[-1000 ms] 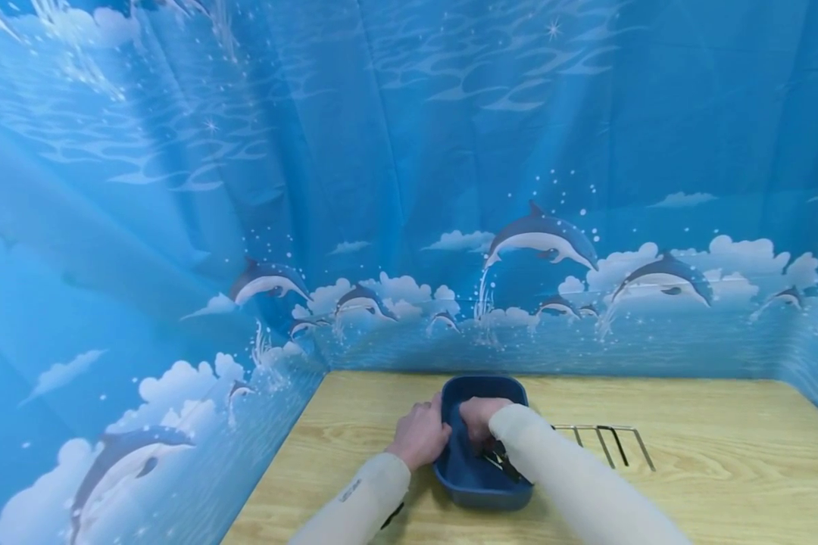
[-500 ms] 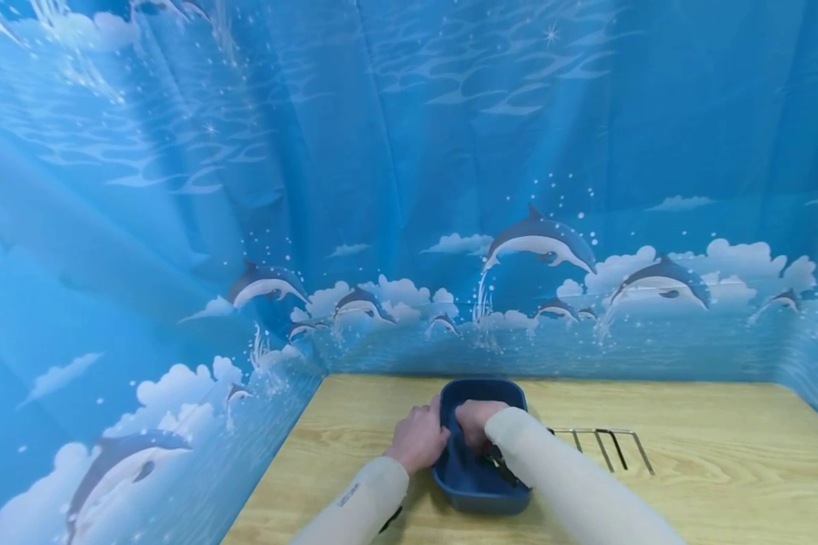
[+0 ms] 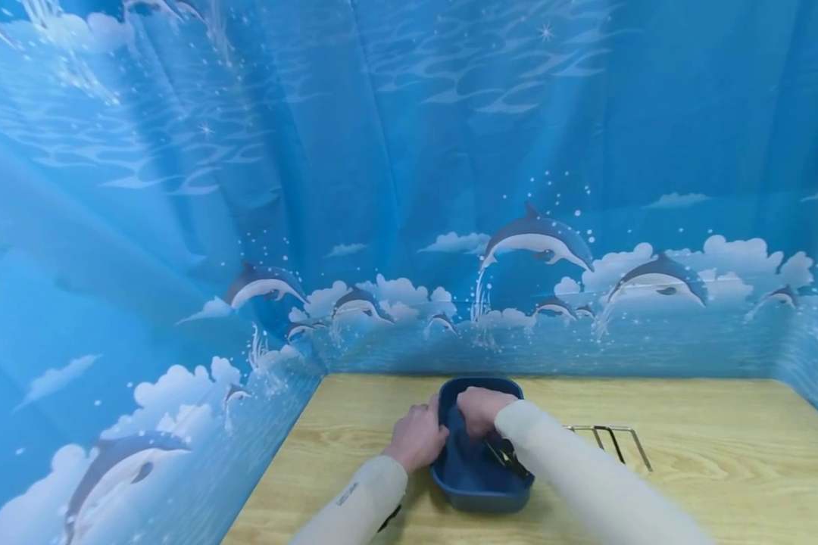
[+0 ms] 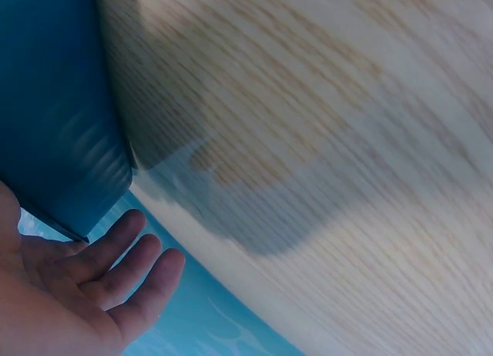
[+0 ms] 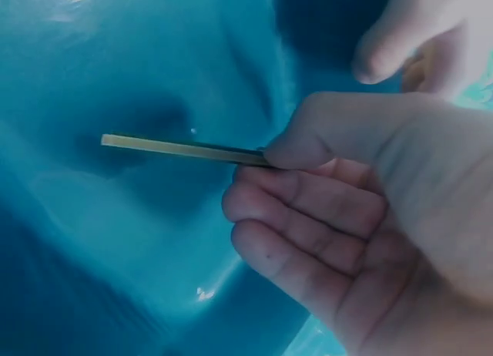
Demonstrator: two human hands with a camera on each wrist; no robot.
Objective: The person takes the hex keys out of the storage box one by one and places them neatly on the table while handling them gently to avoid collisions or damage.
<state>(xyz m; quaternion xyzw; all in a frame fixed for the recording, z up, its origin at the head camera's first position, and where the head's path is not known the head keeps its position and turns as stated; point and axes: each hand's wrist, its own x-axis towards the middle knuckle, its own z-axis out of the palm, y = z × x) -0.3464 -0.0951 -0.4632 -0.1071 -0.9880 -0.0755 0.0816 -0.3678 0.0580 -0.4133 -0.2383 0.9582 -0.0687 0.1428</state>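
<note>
A dark blue rectangular tub (image 3: 480, 499) stands on the table. At its left rim, my left hand (image 3: 416, 437) grips the wall, with the thumb over the inside edge in the right wrist view; the other fingers spread loosely outside in the left wrist view. My right hand (image 3: 480, 411) reaches down into the tub. Between its thumb and index finger, the right wrist view shows a thin flat strip (image 5: 185, 149) with a pale yellow edge and darker green top. The strip points out over the tub's floor. In the head view, the hand hides it.
Several thin bent metal rods (image 3: 603, 428), one of them black, lie on the table right of the tub, partly behind the right sleeve (image 3: 572, 462). The wood-grain table (image 3: 722, 454) ends at a blue dolphin-print curtain (image 3: 395, 227) behind and beside it.
The right hand has shifted slightly toward the far end inside the tub, and its sleeve covers more of the metal rods. My left hand stays on the rim.
</note>
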